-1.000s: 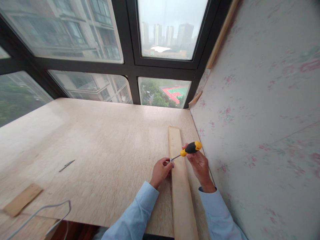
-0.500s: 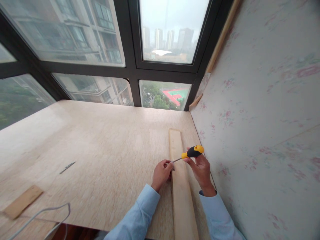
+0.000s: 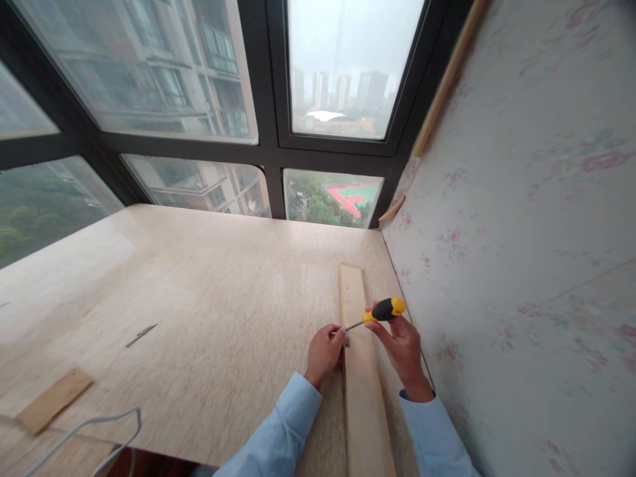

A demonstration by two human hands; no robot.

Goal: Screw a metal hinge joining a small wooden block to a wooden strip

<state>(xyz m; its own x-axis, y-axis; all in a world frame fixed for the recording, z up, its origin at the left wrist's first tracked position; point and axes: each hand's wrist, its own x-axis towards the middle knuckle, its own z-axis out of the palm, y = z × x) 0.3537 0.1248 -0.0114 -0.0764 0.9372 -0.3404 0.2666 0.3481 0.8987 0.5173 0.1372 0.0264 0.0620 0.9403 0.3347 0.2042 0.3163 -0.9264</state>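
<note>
A long wooden board lies lengthwise on the pale tabletop, close to the wall. My right hand grips a screwdriver with a yellow and black handle, its shaft slanting down to the left. The shaft's tip meets the board's left edge beside a small metal piece. At that same edge my left hand is closed, thumb and fingertips pinched together near the tip. Whatever sits between those fingertips is too small to make out.
A thin pen-like item lies on the tabletop at the left. Below it are a short wooden piece and a grey cable by the front edge. The papered wall rises close on the right, and windows stand behind.
The view has tilted slightly, so everything sits a little lower and further right. Both hands and the screwdriver keep nearly the same place on the board.
</note>
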